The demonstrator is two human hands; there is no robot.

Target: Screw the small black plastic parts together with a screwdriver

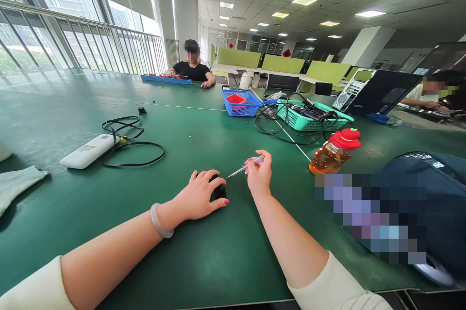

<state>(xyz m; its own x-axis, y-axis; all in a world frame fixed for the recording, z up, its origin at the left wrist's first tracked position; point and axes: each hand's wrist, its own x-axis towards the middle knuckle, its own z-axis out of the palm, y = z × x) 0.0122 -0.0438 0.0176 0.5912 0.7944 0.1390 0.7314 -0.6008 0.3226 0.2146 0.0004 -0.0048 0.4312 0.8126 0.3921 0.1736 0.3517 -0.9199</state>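
My left hand [200, 194] lies palm down on the green table, its fingers curled round a small black block-like object [220, 190]. Most of that object is hidden under the fingers, so its kind cannot be made out. In my right hand [259, 174] is a screwdriver [240, 171] with a clear handle and a thin metal shaft, pinched between thumb and fingers. The shaft slants down to the left, and its tip is close to the black object, slightly apart from it.
A white power strip [91, 151] with a black cable lies at left. Blue [242, 108] and green [309, 121] baskets, the latter with cables, stand ahead. At right are a red-capped bottle [333, 152] and a dark bag [433, 203]. Two other people [192, 70] sit around the table.
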